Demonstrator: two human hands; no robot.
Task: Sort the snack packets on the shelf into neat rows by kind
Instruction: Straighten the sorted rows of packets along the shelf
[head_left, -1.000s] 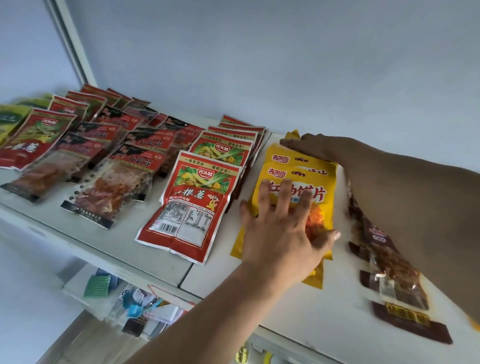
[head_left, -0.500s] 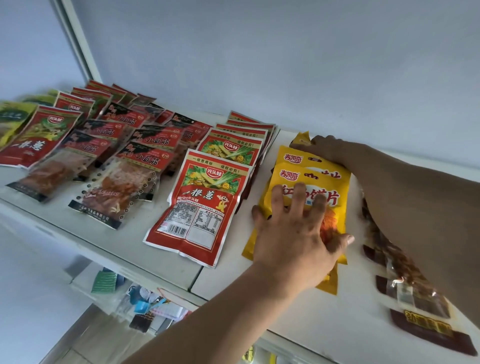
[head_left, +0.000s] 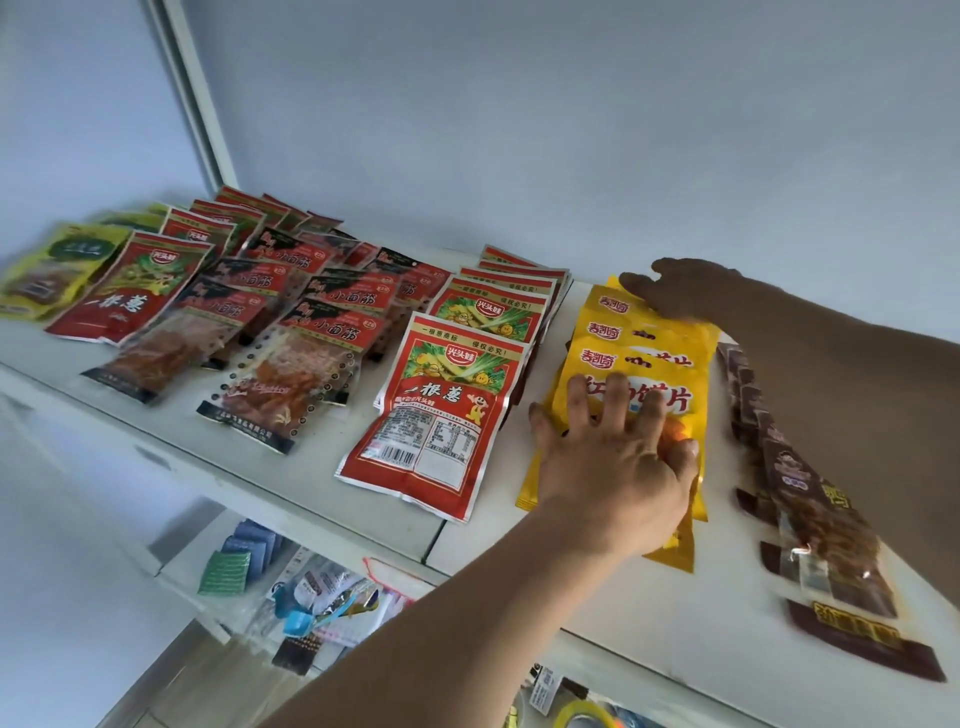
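Yellow packets (head_left: 649, 358) lay overlapped in row on shelf (head_left: 597, 613), long axis running front-to-back, btwn red row (head_left: 441, 415) and brown row (head_left: 810, 509). Left hand (head_left: 613, 467) flat, fingers spread, pressed on front packet, gripping nothing. Right hand (head_left: 680, 291) flat on rear end, nearer wall. Prob squaring row.

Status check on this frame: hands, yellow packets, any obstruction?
Left hand flat on front of yellow packets. Right hand on their far end. Row overlapped, slightly fanned. Red packets and brown packets flank it, apart; nothing blocking.
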